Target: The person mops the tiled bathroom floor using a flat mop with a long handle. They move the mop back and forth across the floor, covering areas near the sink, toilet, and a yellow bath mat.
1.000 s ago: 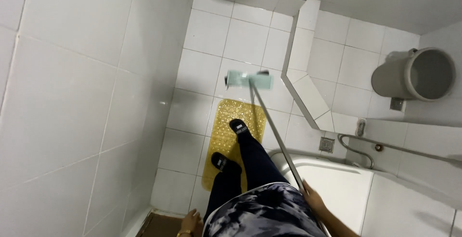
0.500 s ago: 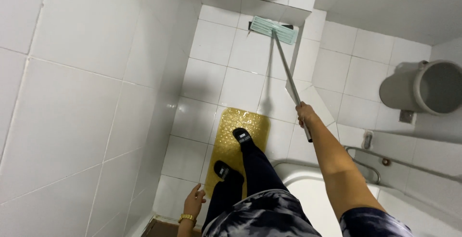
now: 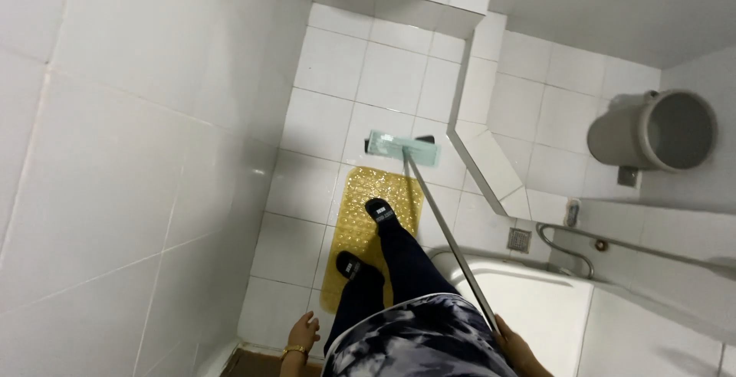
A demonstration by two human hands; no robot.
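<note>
Right hand [image 3: 512, 340] closed around mop handle [image 3: 448, 239]; left hand [image 3: 303, 332] open, empty.

White square tiles [image 3: 391, 78] with thin grey joints cover the floor of a small bathroom. A large-tiled white wall [image 3: 115, 162] fills the left side, glossy enough to catch soft reflections. A yellow bubbled bath mat [image 3: 360, 266] lies flat on the floor tiles. To its right a low tiled ledge [image 3: 487, 162] runs at an angle, with a small square floor drain [image 3: 519, 239] just beside its near end. A grey bucket [image 3: 652, 132] sits by the right wall (its open mouth faces the camera). A curved metal pipe [image 3: 563, 243] runs near the white toilet [image 3: 529, 308]. The light is even and cool, without hard shadows.
</note>
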